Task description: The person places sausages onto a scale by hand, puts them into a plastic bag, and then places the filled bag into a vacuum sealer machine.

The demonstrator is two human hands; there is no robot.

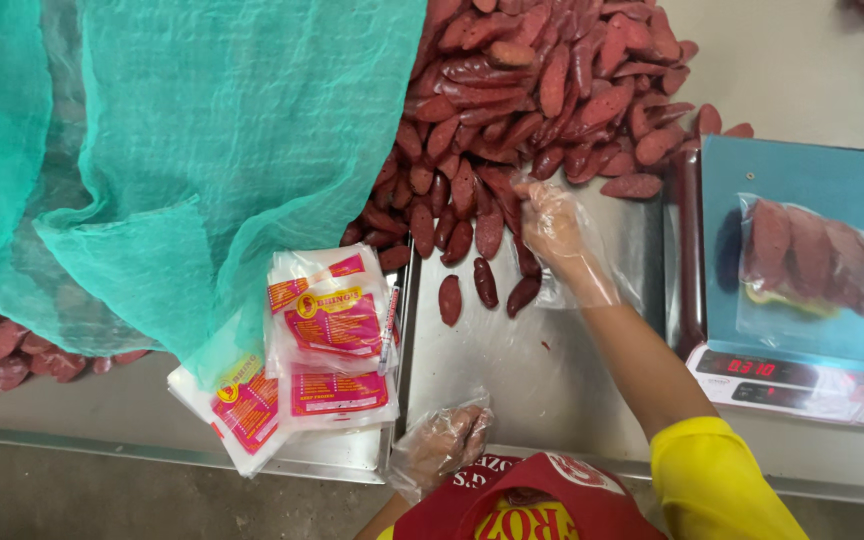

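Observation:
A big heap of dark red sausages lies on the steel table. My right hand, in a loose clear plastic glove, reaches to the heap's near edge with its fingertips on the sausages; whether it grips one is unclear. Three loose sausages lie just left of that hand. My left hand, also gloved, rests loosely curled at the table's front edge with nothing in it. A clear bag of sausages sits on the blue platform of a digital scale to the right.
A stack of printed white and pink pouches lies left of my left hand, with a pen beside it. Green mesh netting drapes over the left side, with more sausages under it. A red cap shows at the bottom.

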